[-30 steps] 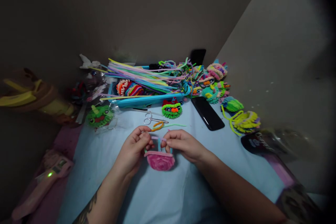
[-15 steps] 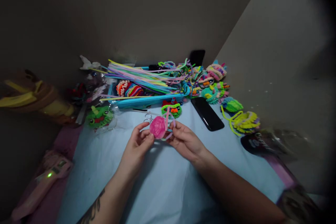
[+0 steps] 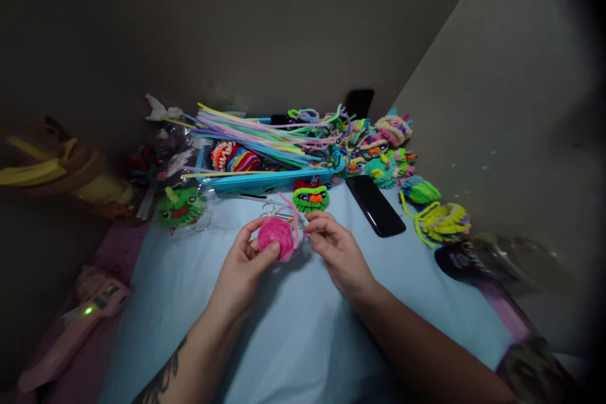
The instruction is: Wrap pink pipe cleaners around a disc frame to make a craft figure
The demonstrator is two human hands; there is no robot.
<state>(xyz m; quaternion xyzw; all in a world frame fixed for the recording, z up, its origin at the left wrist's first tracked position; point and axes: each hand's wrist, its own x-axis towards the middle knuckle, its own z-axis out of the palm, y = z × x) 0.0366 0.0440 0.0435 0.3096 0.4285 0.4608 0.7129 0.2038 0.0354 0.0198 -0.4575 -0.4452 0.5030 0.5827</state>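
A round pink pipe-cleaner piece (image 3: 275, 237) is held between the thumb and fingers of my left hand (image 3: 247, 260). From its right side a loose pink pipe cleaner (image 3: 296, 227) sticks up and bends over. My right hand (image 3: 341, 255) pinches a pale pipe-cleaner end to the right of the piece; the fingertips partly hide it. Just beyond my hands lie small scissors (image 3: 268, 209) and a green and red pipe-cleaner figure (image 3: 310, 197) with an orange beak.
Behind, a blue tray (image 3: 269, 180) bears many pastel pipe cleaners (image 3: 255, 132). A black phone (image 3: 376, 205) lies to the right, near a yellow pipe-cleaner piece (image 3: 442, 221). At left are a bagged green figure (image 3: 182, 207) and a pink glue gun (image 3: 76, 331).
The pink piece has shifted slightly left and down and turned in my left hand. My right hand has moved off to the right, and the loose strands have swung lower.
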